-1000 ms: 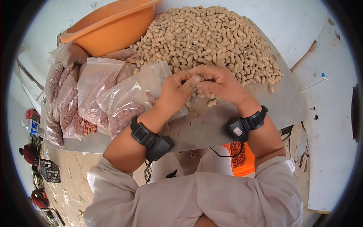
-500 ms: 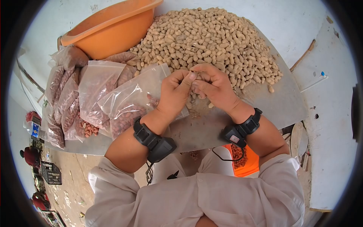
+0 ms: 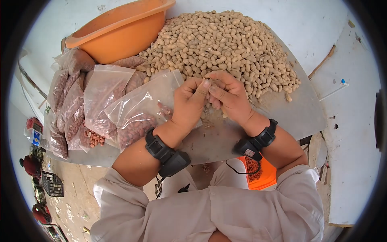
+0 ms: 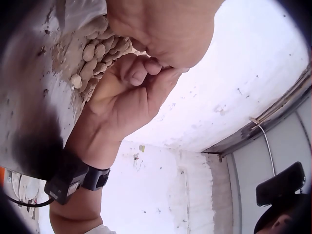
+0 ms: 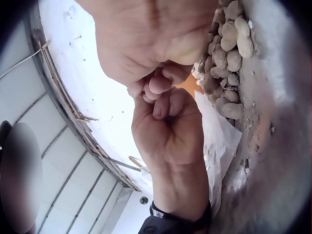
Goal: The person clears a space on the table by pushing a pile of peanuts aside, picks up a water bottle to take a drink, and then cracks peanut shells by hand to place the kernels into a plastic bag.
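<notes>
Head view: The left hand [image 3: 188, 101] and the right hand [image 3: 234, 99] met at their fingertips above the near edge of the peanut heap [image 3: 225, 44], both forearms reaching up and inward from the sleeves. The fingers of each hand were curled and drawn narrow, with the thumbs bent toward the meeting point; whether a peanut lay between them could not be told. The unshelled peanuts were piled on the metal table [image 3: 294, 111], beyond the hands. An orange basin [image 3: 117, 36] stood tilted beside the heap, and clear bags [image 3: 135, 113] of reddish kernels lay beside the left forearm. Each wrist bore a black strapped device.

Left wrist view: The back part of the left hand filled the top of the view, its fingertips mostly hidden. The right hand rose from the lower left with the wrist extended roughly in line with the forearm, its fingers folded in toward the left hand. Peanuts in their shells lay on the table beside it.

Right wrist view: The right hand occupied the top, its fingers bent down against the curled fingers of the left hand, which came up from below. Their grasp was concealed. Peanuts lay beside both hands.
</notes>
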Available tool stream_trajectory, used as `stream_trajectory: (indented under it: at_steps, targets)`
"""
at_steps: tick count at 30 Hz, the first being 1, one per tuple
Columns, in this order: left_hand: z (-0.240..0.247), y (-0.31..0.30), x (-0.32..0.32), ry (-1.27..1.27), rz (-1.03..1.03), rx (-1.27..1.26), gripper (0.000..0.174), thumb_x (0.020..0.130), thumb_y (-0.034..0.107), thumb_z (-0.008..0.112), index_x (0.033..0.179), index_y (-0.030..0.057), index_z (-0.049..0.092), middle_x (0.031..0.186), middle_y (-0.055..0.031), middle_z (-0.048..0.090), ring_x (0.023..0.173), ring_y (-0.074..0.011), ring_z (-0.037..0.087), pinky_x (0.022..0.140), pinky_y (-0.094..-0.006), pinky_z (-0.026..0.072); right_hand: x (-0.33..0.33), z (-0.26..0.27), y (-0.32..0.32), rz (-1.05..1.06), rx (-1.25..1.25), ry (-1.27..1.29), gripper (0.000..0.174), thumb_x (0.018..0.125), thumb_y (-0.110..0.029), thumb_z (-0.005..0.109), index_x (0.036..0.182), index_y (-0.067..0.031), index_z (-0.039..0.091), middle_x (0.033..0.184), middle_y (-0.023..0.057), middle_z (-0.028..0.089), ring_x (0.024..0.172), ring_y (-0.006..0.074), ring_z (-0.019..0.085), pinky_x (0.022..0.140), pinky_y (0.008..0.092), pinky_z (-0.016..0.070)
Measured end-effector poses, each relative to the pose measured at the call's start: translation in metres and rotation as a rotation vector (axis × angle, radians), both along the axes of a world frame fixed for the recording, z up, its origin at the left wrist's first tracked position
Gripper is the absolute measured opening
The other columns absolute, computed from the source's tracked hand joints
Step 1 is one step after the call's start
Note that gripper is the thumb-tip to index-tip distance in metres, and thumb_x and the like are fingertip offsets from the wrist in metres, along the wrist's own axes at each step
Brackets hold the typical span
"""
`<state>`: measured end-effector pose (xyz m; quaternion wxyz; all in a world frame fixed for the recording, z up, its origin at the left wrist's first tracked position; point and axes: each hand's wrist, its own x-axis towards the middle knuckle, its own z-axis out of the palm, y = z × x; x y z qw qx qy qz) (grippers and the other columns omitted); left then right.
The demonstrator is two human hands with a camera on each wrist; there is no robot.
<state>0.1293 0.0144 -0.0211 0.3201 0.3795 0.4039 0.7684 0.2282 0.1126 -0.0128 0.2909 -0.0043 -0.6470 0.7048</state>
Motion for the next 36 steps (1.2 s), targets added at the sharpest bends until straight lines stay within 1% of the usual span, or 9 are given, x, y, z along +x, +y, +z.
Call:
stream_trajectory:
  at_steps: [13, 16, 19, 22, 25, 28, 32, 34, 36]
  targets:
    - [-0.003, 0.002, -0.011, -0.478, -0.263, -0.052, 0.021, 0.096, 0.022, 0.046, 0.086, 0.0039, 0.052, 0.071, -0.0013, 0.05, 0.056, -0.0084, 0.041, 0.05, -0.021, 0.0344, -0.005, -0.003, 0.008, 0.131, -0.422, -0.004, 0.026, 0.091, -0.011, 0.052, 0.116, -0.0051, 0.053, 0.07, -0.0001, 0.049, 0.057, 0.0068, 0.042, 0.05, 0.0189, 0.0328]
    - [-0.003, 0.002, -0.012, -0.575, -0.324, -0.078, 0.021, 0.096, 0.021, 0.044, 0.088, 0.0029, 0.051, 0.072, -0.0022, 0.051, 0.056, -0.0088, 0.042, 0.051, -0.0208, 0.0367, -0.005, -0.008, 0.018, 0.192, -0.272, 0.018, 0.026, 0.092, -0.012, 0.051, 0.117, -0.005, 0.053, 0.075, -0.0003, 0.051, 0.062, 0.0068, 0.046, 0.052, 0.0195, 0.0368]
    - [-0.003, 0.002, -0.01, -0.657, -0.32, -0.116, 0.02, 0.096, 0.018, 0.041, 0.091, 0.0019, 0.051, 0.074, -0.0028, 0.052, 0.056, -0.0085, 0.042, 0.051, -0.0202, 0.0379, 0.003, 0.011, 0.01, -0.073, 0.206, -0.214, 0.027, 0.091, -0.012, 0.051, 0.116, -0.0047, 0.054, 0.08, 0.0044, 0.058, 0.069, 0.014, 0.055, 0.06, 0.0251, 0.0444]
    - [-0.005, 0.003, -0.006, -0.753, -0.341, -0.154, 0.021, 0.095, 0.017, 0.037, 0.092, 0.0015, 0.051, 0.077, -0.0033, 0.052, 0.056, -0.008, 0.043, 0.051, -0.0197, 0.0385, 0.004, 0.016, 0.005, -0.276, 0.84, -0.068, 0.025, 0.088, -0.011, 0.051, 0.111, -0.0042, 0.055, 0.087, 0.0108, 0.061, 0.079, 0.0233, 0.06, 0.069, 0.031, 0.0477]
    - [-0.007, 0.005, -0.008, -0.812, -0.406, -0.16, 0.021, 0.095, 0.016, 0.036, 0.094, 0.0015, 0.051, 0.081, -0.0036, 0.053, 0.056, -0.0074, 0.043, 0.051, -0.019, 0.0387, 0.003, 0.018, 0.01, -0.282, 1.068, -0.094, 0.023, 0.084, -0.01, 0.052, 0.106, -0.004, 0.055, 0.088, 0.016, 0.06, 0.08, 0.0297, 0.06, 0.071, 0.035, 0.0478]
    - [-0.009, 0.006, -0.012, -0.835, -0.434, -0.171, 0.018, 0.093, 0.017, 0.041, 0.089, 0.0032, 0.053, 0.078, -0.0033, 0.054, 0.056, -0.0077, 0.044, 0.049, -0.0188, 0.0383, 0.003, 0.016, 0.01, -0.254, 0.939, -0.078, 0.019, 0.086, -0.01, 0.052, 0.103, -0.003, 0.055, 0.082, 0.0121, 0.059, 0.075, 0.0231, 0.06, 0.068, 0.032, 0.0474]
    - [-0.004, 0.003, -0.009, -0.803, -0.346, -0.163, 0.014, 0.091, 0.015, 0.047, 0.087, 0.0043, 0.054, 0.075, -0.0028, 0.054, 0.054, -0.0072, 0.042, 0.046, -0.0185, 0.0362, 0.001, 0.013, 0.013, -0.162, 0.506, -0.171, 0.017, 0.089, -0.011, 0.052, 0.104, -0.0035, 0.053, 0.077, 0.0048, 0.057, 0.072, 0.0114, 0.054, 0.063, 0.026, 0.0448]
    - [-0.005, 0.002, -0.009, -0.651, -0.359, -0.099, 0.011, 0.091, 0.013, 0.048, 0.087, 0.0044, 0.054, 0.074, -0.0027, 0.053, 0.053, -0.0069, 0.041, 0.046, -0.0188, 0.0346, 0.0, 0.012, 0.014, -0.056, 0.191, -0.161, 0.015, 0.09, -0.012, 0.052, 0.104, -0.0043, 0.053, 0.075, 0.001, 0.054, 0.071, 0.0066, 0.051, 0.061, 0.0227, 0.0426]
    - [-0.005, 0.001, -0.009, -0.535, -0.335, -0.08, 0.01, 0.091, 0.012, 0.049, 0.088, 0.0032, 0.054, 0.074, -0.0032, 0.053, 0.053, -0.0064, 0.04, 0.046, -0.0187, 0.033, 0.001, 0.008, 0.021, -0.021, 0.186, -0.205, 0.016, 0.091, -0.012, 0.052, 0.105, -0.0052, 0.052, 0.075, -0.0005, 0.053, 0.069, 0.0057, 0.049, 0.06, 0.0216, 0.0412]
